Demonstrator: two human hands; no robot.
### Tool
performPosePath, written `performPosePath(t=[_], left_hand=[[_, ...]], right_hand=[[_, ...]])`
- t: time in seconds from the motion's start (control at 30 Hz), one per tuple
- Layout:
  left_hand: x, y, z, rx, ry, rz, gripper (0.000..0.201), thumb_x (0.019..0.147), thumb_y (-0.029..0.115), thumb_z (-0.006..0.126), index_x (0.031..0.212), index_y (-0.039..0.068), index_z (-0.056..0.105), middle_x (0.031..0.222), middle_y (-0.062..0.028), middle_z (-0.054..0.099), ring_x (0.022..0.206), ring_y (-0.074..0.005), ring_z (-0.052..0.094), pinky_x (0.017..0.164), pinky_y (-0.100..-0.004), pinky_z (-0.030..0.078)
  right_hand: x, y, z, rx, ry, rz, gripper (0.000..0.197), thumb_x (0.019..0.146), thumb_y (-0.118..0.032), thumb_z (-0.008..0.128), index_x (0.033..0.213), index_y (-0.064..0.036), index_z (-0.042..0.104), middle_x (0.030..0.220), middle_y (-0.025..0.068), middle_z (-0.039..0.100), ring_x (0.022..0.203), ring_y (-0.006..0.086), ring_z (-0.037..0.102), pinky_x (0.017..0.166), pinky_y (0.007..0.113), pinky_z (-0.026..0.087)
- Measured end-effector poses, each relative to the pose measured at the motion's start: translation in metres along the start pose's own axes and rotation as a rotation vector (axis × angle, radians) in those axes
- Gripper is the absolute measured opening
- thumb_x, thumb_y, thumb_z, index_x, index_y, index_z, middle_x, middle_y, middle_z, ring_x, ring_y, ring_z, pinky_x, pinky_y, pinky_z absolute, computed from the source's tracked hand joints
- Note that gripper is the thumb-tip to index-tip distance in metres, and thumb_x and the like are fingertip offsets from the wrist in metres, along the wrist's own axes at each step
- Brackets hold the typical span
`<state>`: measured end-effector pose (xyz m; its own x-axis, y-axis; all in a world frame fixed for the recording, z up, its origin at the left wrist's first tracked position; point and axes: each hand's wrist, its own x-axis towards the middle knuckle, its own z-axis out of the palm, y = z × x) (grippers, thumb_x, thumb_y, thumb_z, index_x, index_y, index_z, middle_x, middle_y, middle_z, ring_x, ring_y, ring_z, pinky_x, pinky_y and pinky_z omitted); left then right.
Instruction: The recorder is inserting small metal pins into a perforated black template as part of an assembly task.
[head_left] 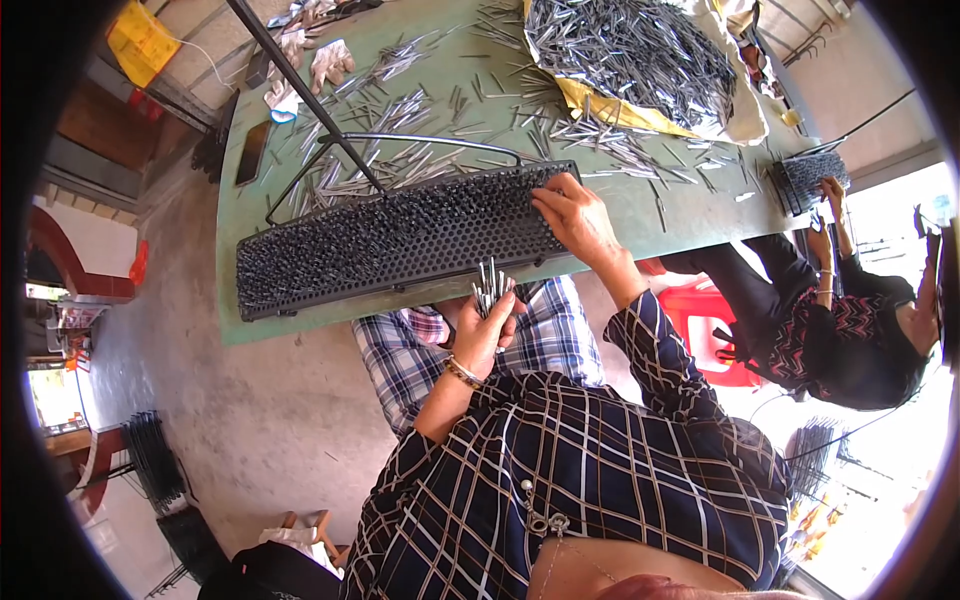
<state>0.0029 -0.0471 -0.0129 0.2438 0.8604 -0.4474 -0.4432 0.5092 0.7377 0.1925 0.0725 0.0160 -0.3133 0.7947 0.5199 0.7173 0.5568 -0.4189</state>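
Silvery rods (488,284) in the grasp of left fingers (500,308), right fingers (553,200) at black rack (470,243), hold unclear

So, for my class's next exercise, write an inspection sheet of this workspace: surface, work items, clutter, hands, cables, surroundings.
Surface: green tabletop, strewn with loose rods.
Work items: black perforated rack, densely filled toward the left, with many open holes toward the lower right; sack heaped with rods.
Clutter: gloves and a dark flat rectangular object.
Hands: left hand grips a bundle of metal rods; right hand is at the rack's right end, grip unclear.
Cables: white cord, upper left.
Surroundings: co-worker's hand at a smaller rack; red stool; grey floor.
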Motion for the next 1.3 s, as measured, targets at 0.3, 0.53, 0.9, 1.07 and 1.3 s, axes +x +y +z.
performPosePath(t=[0.3,0.53,0.9,1.07,1.3], left_hand=[[0.004,-0.001,-0.005,-0.015,-0.059,0.002,0.025,0.089,0.016,0.059,0.111,0.005,0.054,0.083,-0.0042,0.059,0.057,-0.0045,0.046,0.043,-0.0181,0.034],[0.004,0.003,-0.006,-0.09,-0.035,-0.032,0.025,0.089,0.015,0.059,0.111,0.004,0.054,0.084,-0.0048,0.058,0.059,-0.0046,0.046,0.044,-0.0184,0.034],[0.007,0.002,-0.009,-0.043,-0.046,-0.05,0.025,0.089,0.021,0.059,0.11,0.007,0.053,0.089,-0.0078,0.063,0.068,-0.0102,0.059,0.051,-0.0226,0.049],[0.004,-0.002,-0.012,-0.049,-0.061,-0.022,0.026,0.089,0.022,0.059,0.109,0.006,0.053,0.088,-0.0065,0.063,0.068,-0.0102,0.058,0.051,-0.0226,0.048],[0.005,-0.003,-0.017,-0.043,-0.088,-0.012,0.024,0.089,0.021,0.059,0.108,0.006,0.053,0.088,-0.007,0.062,0.068,-0.01,0.056,0.052,-0.0228,0.048]], right_hand=[[0.009,-0.001,0.001,0.026,-0.001,-0.123,0.012,0.079,-0.008,0.064,0.09,-0.0044,0.066,0.09,0.0086,0.058,0.073,0.029,0.061,0.065,0.036,0.05],[-0.003,-0.002,0.002,0.069,0.095,-0.015,0.01,0.08,-0.009,0.063,0.088,-0.0048,0.066,0.087,0.0083,0.06,0.073,0.0289,0.061,0.065,0.037,0.05],[0.005,-0.013,0.002,-0.103,-0.055,0.074,0.008,0.076,-0.012,0.066,0.08,-0.006,0.065,0.08,0.007,0.054,0.066,0.0284,0.059,0.059,0.037,0.049],[0.01,-0.012,0.008,-0.204,-0.087,0.003,0.006,0.073,-0.011,0.065,0.078,-0.0075,0.062,0.081,0.0068,0.052,0.069,0.0272,0.059,0.062,0.038,0.048],[0.01,-0.016,0.013,-0.311,-0.129,0.031,0.007,0.074,-0.011,0.064,0.08,-0.0084,0.062,0.084,0.0069,0.052,0.071,0.0274,0.059,0.065,0.039,0.048]])
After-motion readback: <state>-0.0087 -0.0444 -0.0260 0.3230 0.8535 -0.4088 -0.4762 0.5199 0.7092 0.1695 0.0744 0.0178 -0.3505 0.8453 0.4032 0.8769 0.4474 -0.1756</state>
